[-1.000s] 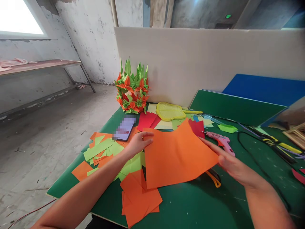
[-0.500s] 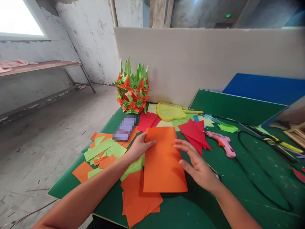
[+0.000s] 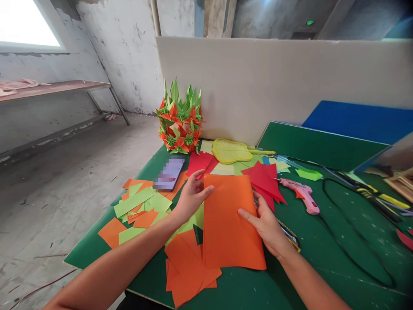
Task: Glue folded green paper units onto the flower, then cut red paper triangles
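Observation:
A folded orange sheet of paper (image 3: 230, 232) is held up over the table, its layers parting slightly along the left edge. My right hand (image 3: 266, 224) grips its right side, thumb on the front and fingers behind. At the upper left corner, my left hand (image 3: 191, 199) is loosely open. Its thumb overlaps the sheet's edge while the fingers stand apart from it. Below the sheet lie loose orange paper pieces (image 3: 189, 282). A utility knife (image 3: 290, 236) lies partly hidden beside my right wrist.
Green and orange paper scraps (image 3: 135, 202) and a phone (image 3: 171, 172) lie on the left. Behind stand an orange-green folded-paper piece (image 3: 179, 118) and a yellow fly swatter (image 3: 230, 150). Red paper (image 3: 264, 181), a pink glue gun (image 3: 301, 193) with its cord and pliers (image 3: 377, 198) lie rightward.
The orange sheet has shifted right and slightly toward me. My right hand, previously spread beside it, now grips its right side. My left hand's fingers have loosened.

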### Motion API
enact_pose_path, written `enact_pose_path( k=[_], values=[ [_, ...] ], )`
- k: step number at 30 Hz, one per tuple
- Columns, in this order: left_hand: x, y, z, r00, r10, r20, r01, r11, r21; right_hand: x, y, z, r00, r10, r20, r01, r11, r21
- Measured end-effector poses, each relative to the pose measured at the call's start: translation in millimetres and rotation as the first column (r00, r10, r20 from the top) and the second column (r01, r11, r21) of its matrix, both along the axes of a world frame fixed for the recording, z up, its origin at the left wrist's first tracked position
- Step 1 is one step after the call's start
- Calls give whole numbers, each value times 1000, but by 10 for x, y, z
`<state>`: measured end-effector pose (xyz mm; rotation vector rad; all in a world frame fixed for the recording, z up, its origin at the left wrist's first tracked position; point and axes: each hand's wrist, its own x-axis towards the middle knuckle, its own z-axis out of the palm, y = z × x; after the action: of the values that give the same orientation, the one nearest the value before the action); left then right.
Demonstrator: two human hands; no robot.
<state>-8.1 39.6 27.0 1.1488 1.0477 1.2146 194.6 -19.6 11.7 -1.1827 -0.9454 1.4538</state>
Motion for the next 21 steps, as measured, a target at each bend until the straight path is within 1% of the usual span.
enact_pose_path(
  k=[1, 3, 9, 16, 21],
  values=[
    [-10, 19, -7, 1000, 16, -5, -16, 1000, 7, 5, 6, -11, 1000, -2, 3, 2, 1000, 7],
    [-28, 51, -13, 1000, 11, 10, -11, 1000, 3, 12, 12, -33, 1000, -3, 12, 3, 1000, 20],
    [-69, 96, 16, 999, 51, 2, -51, 996, -78, 13, 17, -68, 998, -13, 64, 9, 998, 59],
    [-103, 141, -11, 999, 40, -33, -43, 996, -83, 15, 36, -72, 998, -16, 68, 11, 997, 76],
    [-94, 128, 8, 997, 69, -28, -71, 995, -76, 22, 46, -85, 995, -40, 86, 33, 996, 78]
  ],
)
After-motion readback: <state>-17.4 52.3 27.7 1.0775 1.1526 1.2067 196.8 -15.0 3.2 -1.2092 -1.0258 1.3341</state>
